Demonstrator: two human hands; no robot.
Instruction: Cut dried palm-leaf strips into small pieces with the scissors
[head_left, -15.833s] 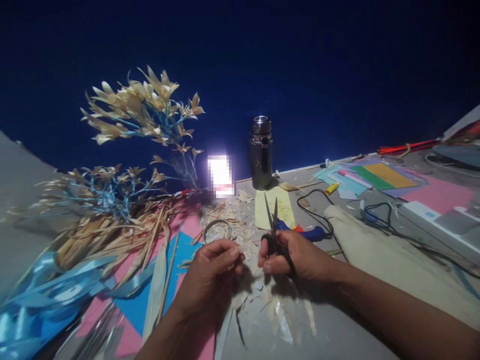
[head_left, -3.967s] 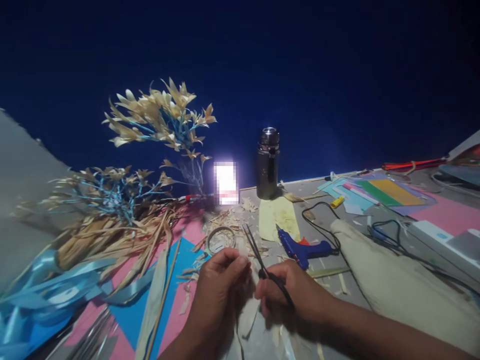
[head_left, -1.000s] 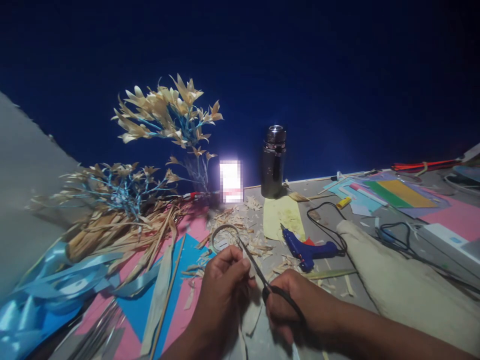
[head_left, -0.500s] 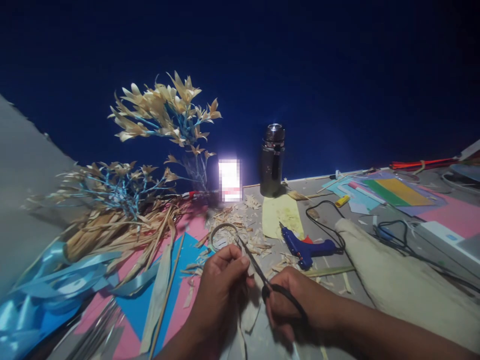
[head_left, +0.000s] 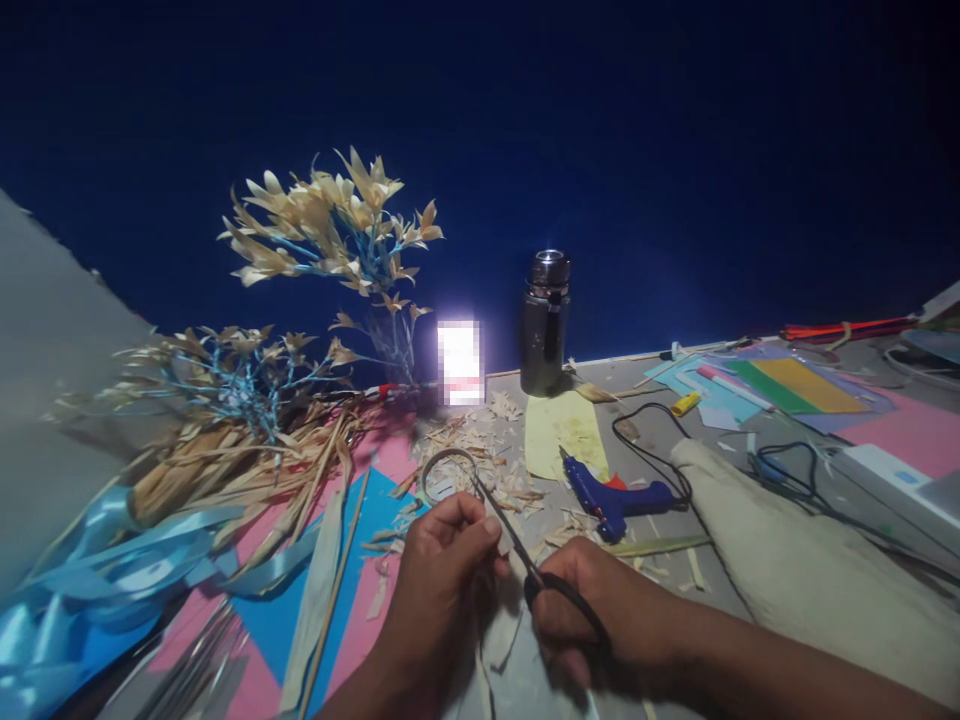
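Note:
In the head view my right hand (head_left: 574, 600) grips black-handled scissors (head_left: 551, 583), its fingers through the loops. The blades look closed or nearly so and point up and left, their tips just past the fingertips of my left hand (head_left: 454, 560). My left hand is closed in a pinch beside the blades. A pale strip of dried husk (head_left: 502, 640) shows below its fingers and seems held there, though the grip itself is hidden. Beyond my left hand lies a roll of tape (head_left: 424, 475) on its side, among husk scraps (head_left: 510, 490).
A blue glue gun (head_left: 619, 500) with a black cord lies right of centre, by a yellow sheet (head_left: 546, 435) and a dark flask (head_left: 545, 340). Husk flowers (head_left: 322, 230) on blue stems stand left, above light blue ribbon (head_left: 127, 570). A cream cloth bundle (head_left: 787, 540) lies right.
My right hand and the scissors have shifted very slightly, with the handle loop turned a little. My left hand keeps its pinch in nearly the same place.

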